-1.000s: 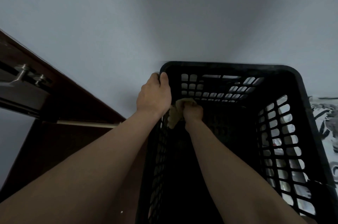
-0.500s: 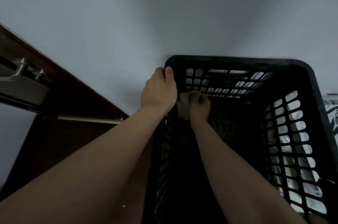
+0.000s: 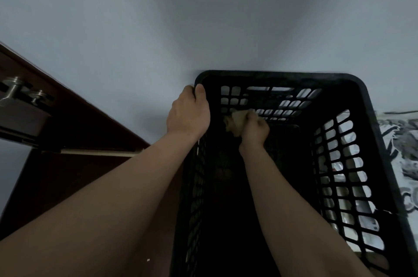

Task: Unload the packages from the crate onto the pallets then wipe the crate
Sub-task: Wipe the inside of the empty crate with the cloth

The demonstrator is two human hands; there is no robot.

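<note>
Up close, a person's left hand (image 3: 188,116) grips the far left corner of a black lattice crate (image 3: 373,104), fingers curled over the rim. The right hand (image 3: 255,130) reaches inside, clenched round a crumpled pale cloth (image 3: 235,120) held against the crate's far side. Both forearms hide much of its left side and dark floor. The crate's far end meets a pale wall (image 3: 203,16). A dark wooden door (image 3: 79,122) with a metal handle (image 3: 20,93) stands to the left; black-and-white patterned fabric (image 3: 402,141) lies to the right.
</note>
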